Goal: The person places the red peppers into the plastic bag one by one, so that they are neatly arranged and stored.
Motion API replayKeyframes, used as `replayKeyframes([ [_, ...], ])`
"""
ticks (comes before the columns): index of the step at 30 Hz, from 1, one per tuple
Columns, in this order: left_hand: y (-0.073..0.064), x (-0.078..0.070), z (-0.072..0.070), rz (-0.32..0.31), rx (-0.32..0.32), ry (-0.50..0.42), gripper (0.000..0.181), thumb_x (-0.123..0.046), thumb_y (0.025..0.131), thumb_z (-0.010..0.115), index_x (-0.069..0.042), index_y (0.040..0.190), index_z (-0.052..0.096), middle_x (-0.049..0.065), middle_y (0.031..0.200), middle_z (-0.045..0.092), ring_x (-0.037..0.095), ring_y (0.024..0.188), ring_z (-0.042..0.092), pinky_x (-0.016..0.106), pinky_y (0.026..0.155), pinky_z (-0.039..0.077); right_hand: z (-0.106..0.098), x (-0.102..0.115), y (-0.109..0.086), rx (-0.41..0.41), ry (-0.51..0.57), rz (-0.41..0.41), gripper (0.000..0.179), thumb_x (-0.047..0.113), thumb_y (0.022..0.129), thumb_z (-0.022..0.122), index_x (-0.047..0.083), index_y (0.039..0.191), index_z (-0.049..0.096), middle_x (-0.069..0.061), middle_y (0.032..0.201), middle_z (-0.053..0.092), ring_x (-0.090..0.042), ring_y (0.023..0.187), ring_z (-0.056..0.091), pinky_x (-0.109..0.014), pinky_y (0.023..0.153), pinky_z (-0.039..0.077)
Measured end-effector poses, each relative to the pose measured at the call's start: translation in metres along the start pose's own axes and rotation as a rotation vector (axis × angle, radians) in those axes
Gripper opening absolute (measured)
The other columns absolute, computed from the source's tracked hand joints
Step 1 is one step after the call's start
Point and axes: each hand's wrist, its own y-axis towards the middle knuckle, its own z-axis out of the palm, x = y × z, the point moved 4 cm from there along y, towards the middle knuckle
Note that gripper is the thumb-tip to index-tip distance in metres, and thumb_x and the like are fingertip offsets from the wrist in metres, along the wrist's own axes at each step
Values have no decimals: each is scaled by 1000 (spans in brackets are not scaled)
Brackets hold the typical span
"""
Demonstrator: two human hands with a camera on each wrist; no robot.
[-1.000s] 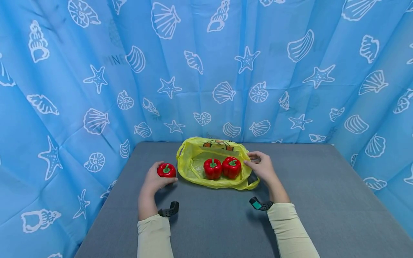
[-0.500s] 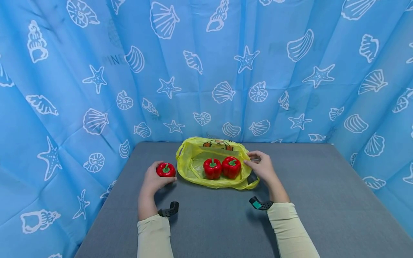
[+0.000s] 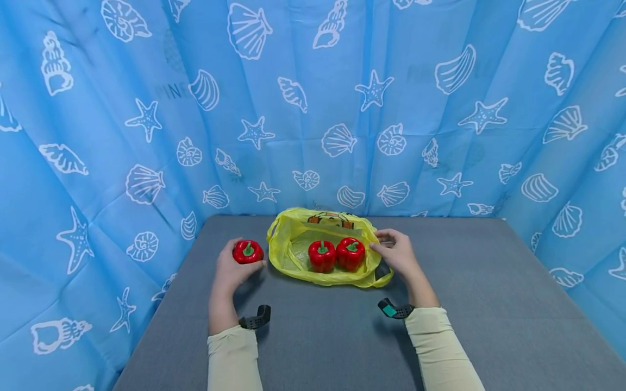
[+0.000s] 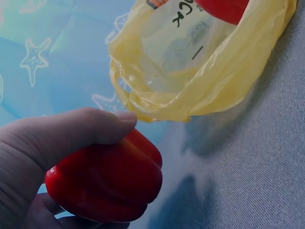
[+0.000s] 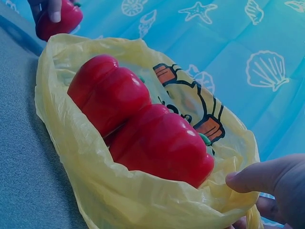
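Note:
My left hand (image 3: 232, 274) holds a red bell pepper (image 3: 248, 252) with a green stem, left of a yellow plastic bag (image 3: 313, 279). In the left wrist view the thumb lies along the held pepper (image 4: 109, 179), and its shadow falls on the table beside it. The bag lies with its mouth spread wide. Inside sit two more red bell peppers (image 3: 322, 257) side by side, toward its right half. My right hand (image 3: 398, 253) pinches the bag's right edge; in the right wrist view the thumb (image 5: 252, 176) is on the inside of the rim, the fingers behind it.
The grey table (image 3: 323, 336) extends in front of the bag and to both sides. A blue curtain (image 3: 303, 108) with white shells and starfish hangs behind and around it. Each wrist wears a black camera mount (image 3: 256, 317). Something dark (image 3: 382, 269) shows at the bag's right edge.
My left hand has raised the bell pepper slightly and shifted it a little left and away from me. The right hand, the bag and its two peppers stay put.

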Motion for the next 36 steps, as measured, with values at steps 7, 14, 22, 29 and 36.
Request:
replayKeyframes([
  [7, -2, -8, 1, 48, -37, -19, 94, -30, 84, 90, -10, 159, 37, 18, 157, 47, 41, 143, 46, 62, 107, 55, 0, 0, 0, -1, -13, 7, 38, 20, 100, 75, 3, 133, 67, -21, 128, 66, -35, 113, 69, -33, 87, 63],
  [14, -1, -20, 8, 77, -44, -34, 94, -30, 82, 92, -12, 158, 40, 17, 157, 48, 40, 143, 46, 61, 107, 55, 0, -1, 0, 2, -13, 13, 37, 19, 101, 74, 3, 133, 67, -20, 128, 66, -35, 113, 68, -32, 87, 63],
  [22, -4, -34, 15, 132, -39, -64, 88, -28, 82, 92, -12, 154, 44, 15, 154, 51, 36, 141, 49, 59, 104, 57, 0, 0, 0, 1, -12, 9, 37, 20, 101, 74, 3, 133, 67, -21, 129, 66, -34, 112, 69, -29, 85, 62],
  [29, -6, -45, 18, 163, -40, -76, 88, -28, 82, 92, -11, 154, 45, 15, 152, 53, 36, 139, 51, 59, 104, 58, 0, 1, 1, 5, -3, 13, 38, 20, 101, 75, 3, 134, 67, -22, 130, 66, -33, 112, 68, -31, 87, 62],
  [36, -5, -49, 26, 181, -21, -96, 84, -26, 82, 92, -12, 152, 48, 15, 150, 55, 37, 138, 54, 58, 104, 58, -1, -1, 2, 9, -11, 17, 37, 19, 101, 74, 4, 134, 67, -20, 129, 66, -33, 112, 69, -33, 88, 63],
])
